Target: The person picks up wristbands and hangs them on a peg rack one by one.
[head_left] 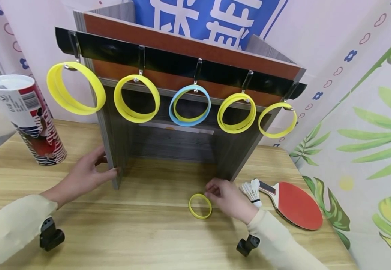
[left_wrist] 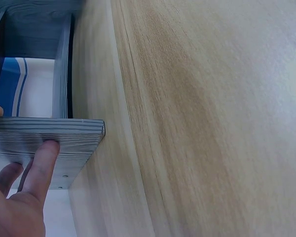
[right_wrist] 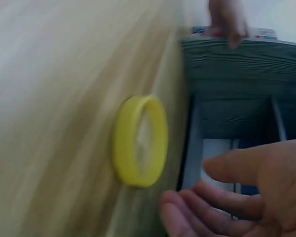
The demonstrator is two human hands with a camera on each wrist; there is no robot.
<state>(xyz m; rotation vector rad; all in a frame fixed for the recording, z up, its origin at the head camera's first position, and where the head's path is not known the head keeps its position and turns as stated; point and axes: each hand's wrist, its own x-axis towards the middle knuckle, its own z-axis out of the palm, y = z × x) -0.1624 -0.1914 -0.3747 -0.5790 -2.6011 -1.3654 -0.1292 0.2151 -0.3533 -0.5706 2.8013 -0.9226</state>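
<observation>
My left hand (head_left: 85, 172) holds the front edge of the left side panel (left_wrist: 47, 126) of a grey wooden stand (head_left: 90, 18), with its thumb at the edge and fingers against the outside. My right hand (head_left: 229, 198) is near the foot of the right panel, with loosely bent fingers and nothing between thumb and fingertips. Just left of it, a yellow silicone wristband (right_wrist: 126, 143) lies on the wooden table (head_left: 141, 232). Above, several yellow wristbands (head_left: 119, 107) and a blue wristband (head_left: 171, 112) hang from metal hooks on a black strip (head_left: 168, 60) across the stand's front.
A red-and-white cylindrical can (head_left: 30, 120) stands left of the stand. To the right, a white shuttlecock (head_left: 252, 191) lies beside a red table tennis paddle (head_left: 298, 206). A blue sign with white characters (head_left: 202, 18) is behind the stand, before patterned cloth.
</observation>
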